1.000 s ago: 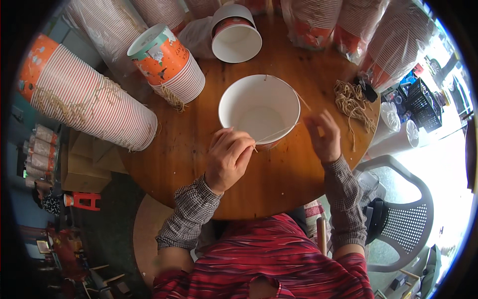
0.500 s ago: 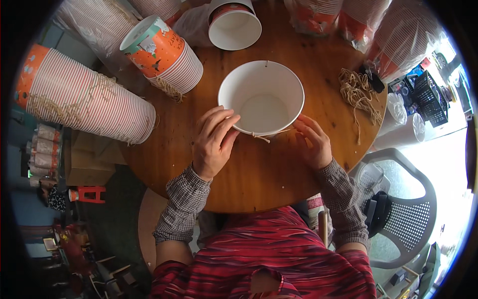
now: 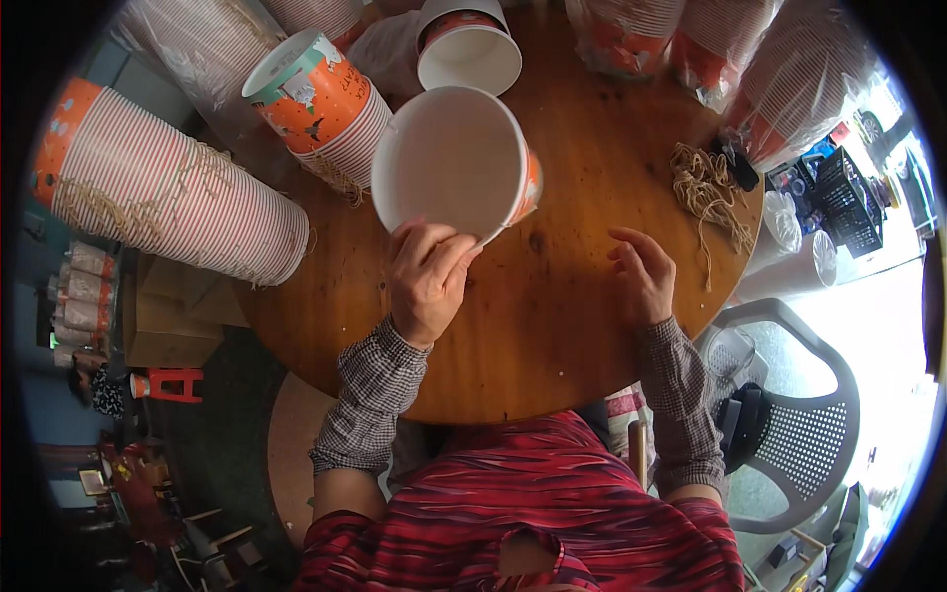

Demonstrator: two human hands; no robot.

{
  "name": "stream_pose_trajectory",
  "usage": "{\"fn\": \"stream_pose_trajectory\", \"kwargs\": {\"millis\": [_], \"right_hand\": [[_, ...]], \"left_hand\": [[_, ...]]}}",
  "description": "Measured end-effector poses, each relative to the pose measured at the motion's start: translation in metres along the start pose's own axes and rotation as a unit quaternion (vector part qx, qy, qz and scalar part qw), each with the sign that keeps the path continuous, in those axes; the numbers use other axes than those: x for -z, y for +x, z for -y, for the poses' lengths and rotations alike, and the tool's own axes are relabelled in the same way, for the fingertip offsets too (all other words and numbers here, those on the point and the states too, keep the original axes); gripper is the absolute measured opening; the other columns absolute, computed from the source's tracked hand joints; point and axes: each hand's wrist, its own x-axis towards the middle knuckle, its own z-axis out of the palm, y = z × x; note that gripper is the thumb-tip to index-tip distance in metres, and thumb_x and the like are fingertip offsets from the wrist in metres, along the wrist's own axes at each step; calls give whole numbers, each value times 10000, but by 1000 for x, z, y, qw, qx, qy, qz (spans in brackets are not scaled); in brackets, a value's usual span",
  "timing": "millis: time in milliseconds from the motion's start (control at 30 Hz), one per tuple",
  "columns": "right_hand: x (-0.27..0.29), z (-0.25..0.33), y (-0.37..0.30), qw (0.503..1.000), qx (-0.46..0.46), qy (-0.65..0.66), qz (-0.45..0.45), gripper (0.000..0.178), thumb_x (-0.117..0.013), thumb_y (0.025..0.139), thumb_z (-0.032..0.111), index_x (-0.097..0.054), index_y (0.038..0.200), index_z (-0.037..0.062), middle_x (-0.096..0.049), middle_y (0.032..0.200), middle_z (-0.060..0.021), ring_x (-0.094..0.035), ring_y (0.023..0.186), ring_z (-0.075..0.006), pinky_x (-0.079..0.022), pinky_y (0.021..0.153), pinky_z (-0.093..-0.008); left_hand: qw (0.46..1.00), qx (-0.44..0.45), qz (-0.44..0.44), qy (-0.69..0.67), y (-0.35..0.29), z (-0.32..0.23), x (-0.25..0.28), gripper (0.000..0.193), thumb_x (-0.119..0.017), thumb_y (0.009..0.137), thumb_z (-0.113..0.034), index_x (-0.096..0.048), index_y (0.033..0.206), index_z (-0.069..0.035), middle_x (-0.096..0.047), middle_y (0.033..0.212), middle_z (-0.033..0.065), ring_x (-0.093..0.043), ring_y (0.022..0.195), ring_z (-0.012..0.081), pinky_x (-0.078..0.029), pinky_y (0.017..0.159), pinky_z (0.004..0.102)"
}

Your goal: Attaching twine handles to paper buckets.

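The left hand (image 3: 426, 281) grips the near rim of a white paper bowl (image 3: 449, 163), fingers curled over the edge and clamped on it, so the bowl tilts with its open mouth facing up toward the camera and its orange-printed outside showing on the right. The bowl sits above the round wooden table (image 3: 552, 326), just beside a stack of orange-and-striped bowls (image 3: 321, 104) lying on its side. The right hand (image 3: 643, 276) rests on the tabletop, well apart from the bowl, fingers loosely spread and holding nothing. A bundle of tan string (image 3: 705, 187) lies near the table's right edge. Another open white bowl (image 3: 469, 54) stands farther back.
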Motion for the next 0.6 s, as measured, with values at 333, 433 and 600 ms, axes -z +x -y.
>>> {"fn": "stream_pose_trajectory", "kwargs": {"millis": [333, 433, 600], "right_hand": [[-62, 35, -4, 985, 92, 58, 132, 319, -595, 912, 110, -519, 1195, -17, -631, 1043, -70, -597, 861, -100, -489, 709, -224], [-78, 31, -3, 981, 144, 23, 125, 210, -614, 895, 97, -579, 1082, 9, -642, 948, -58, -606, 817, -94, -493, 692, -233], [-90, 27, -8, 987, 111, -34, 107, 91, -598, 892, 69, -589, 964, 14, -645, 848, -46, -614, 741, -120, -492, 643, -254]], "left_hand": [[998, -16, 56, 19, -5, -11, 11, 217, -730, 707, -51, -663, 907, -102, -534, 783, -6, -565, 727, 167, -437, 673, 322], [997, -12, 67, 23, -4, -14, 15, 200, -725, 718, -56, -662, 904, -94, -538, 782, -5, -568, 729, 163, -437, 666, 316], [997, 0, 69, 25, -6, -12, 12, 182, -716, 727, -51, -658, 895, -89, -543, 776, -8, -572, 722, 165, -434, 648, 315]]}}
